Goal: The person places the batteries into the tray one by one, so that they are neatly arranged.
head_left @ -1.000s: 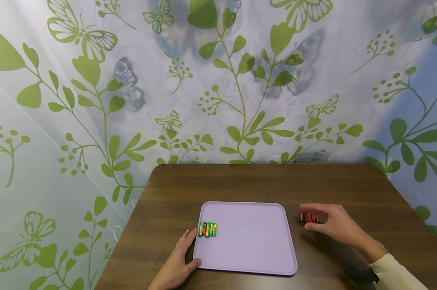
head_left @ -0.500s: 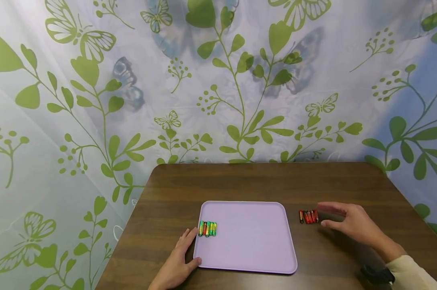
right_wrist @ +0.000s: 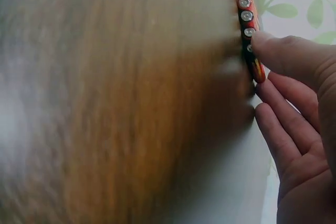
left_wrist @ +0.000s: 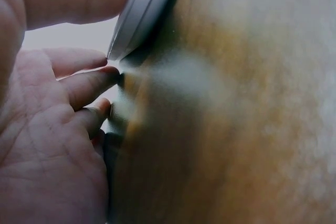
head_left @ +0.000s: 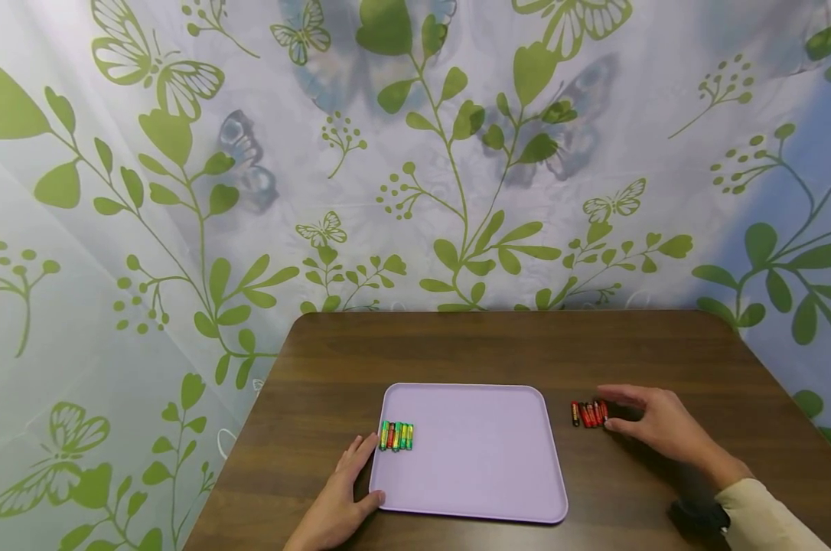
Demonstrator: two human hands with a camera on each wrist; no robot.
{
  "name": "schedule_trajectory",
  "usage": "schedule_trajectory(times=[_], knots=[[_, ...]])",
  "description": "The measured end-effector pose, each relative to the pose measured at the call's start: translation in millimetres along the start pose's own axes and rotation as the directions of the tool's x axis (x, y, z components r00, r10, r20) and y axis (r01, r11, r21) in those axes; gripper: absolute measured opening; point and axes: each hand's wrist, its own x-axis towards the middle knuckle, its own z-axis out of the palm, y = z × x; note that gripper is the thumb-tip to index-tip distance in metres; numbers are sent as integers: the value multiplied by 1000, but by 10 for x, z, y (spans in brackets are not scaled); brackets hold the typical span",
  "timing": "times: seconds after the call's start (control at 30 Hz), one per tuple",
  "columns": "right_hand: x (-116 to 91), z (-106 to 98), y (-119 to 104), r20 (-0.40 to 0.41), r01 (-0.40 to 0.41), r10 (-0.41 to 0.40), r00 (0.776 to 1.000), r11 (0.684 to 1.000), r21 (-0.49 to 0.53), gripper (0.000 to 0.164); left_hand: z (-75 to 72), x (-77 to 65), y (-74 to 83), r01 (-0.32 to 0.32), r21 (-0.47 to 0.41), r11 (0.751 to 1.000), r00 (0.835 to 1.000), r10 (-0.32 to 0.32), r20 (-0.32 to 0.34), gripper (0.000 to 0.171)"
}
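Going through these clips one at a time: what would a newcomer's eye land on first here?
Probably the pale backdrop of green leaves and butterflies, which fills the head view behind the brown table. Next, the lilac tray, with mostly green batteries lined up along its left side and the left hand at its left edge. Then the red-and-black batteries right of the tray, beside the right hand.

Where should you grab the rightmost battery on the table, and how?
I'd probably grip the battery by its two ends, coming from its right, where the right hand is: it points away from the person, with a neighbour along its left.
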Motion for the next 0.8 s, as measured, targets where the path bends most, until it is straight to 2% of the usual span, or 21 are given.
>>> schedule_trajectory(times=[0.33, 0.5, 0.8], knots=[[-33, 40, -20, -10, -21, 21, 1000, 997, -73, 50, 17, -3, -1, -8, 11, 1000, 1000, 9, -12, 89], [-70, 21, -70, -42, 2, -6, 999, 996, -90, 48, 9, -5, 1, -1, 6, 1000, 1000, 1, 0, 90], [-11, 44, -458, -76, 76, -79, 994, 996, -37, 49, -13, -7, 9, -1, 2, 1000, 1000, 1, 0, 89]])
